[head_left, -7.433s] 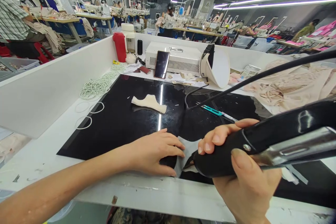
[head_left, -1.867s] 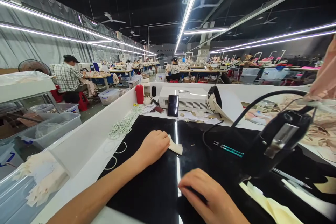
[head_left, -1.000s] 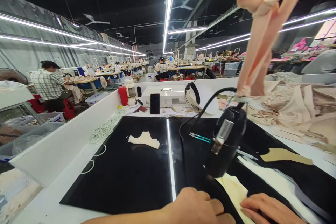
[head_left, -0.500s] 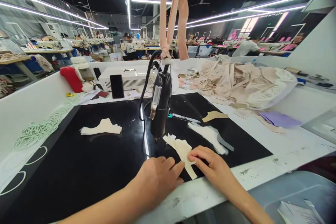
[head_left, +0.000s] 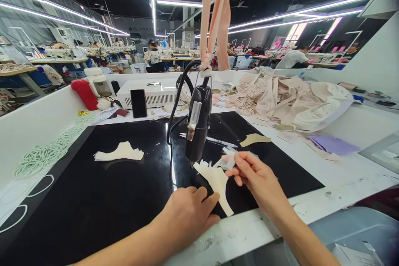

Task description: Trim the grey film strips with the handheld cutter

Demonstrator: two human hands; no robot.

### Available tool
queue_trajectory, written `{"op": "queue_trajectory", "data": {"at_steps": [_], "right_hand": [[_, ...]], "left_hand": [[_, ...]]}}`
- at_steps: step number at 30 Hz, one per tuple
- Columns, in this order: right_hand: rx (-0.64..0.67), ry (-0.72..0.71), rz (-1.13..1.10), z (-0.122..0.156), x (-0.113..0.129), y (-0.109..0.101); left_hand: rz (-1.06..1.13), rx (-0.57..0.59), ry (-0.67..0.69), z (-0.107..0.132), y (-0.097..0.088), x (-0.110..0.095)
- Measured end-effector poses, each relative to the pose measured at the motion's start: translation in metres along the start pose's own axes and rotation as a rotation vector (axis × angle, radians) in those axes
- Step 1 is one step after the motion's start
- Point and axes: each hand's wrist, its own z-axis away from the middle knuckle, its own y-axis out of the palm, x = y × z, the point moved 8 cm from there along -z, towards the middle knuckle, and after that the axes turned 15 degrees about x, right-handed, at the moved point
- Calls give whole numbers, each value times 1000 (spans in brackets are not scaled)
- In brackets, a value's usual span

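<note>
My left hand lies flat on the black work mat near the front edge, fingers together, tips beside a cream fabric cutout. My right hand is raised a little to its right, fingers pinched on a small pale fabric piece. A black hand tool hangs by a peach strap just behind the cutout, its tip close to the mat, with no hand on it.
A second cream stack lies left on the mat. White elastic rings pile at the left wall. A pen, a tan piece, a phone, a red bottle, a white machine and a heap of beige garments are behind.
My right hand has lifted off the cream cutout and picked up a small pale piece from the right. The left hand stays flat. The hanging tool has swung slightly right.
</note>
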Motion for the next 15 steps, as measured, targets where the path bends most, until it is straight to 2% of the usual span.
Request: {"op": "queue_trajectory", "data": {"at_steps": [5,9,12,15], "right_hand": [[-147,-243,-213,-19,36,-8],[-235,-466,-308,-8,68,-17],[-174,-502,-324,7,78,-10],[-53,-465,-299,22,73,9]], "left_hand": [[35,-24,-2,1,2,3],[62,-5,1,-1,2,4],[103,3,0,-3,1,4],[215,-8,6,0,-3,8]]}}
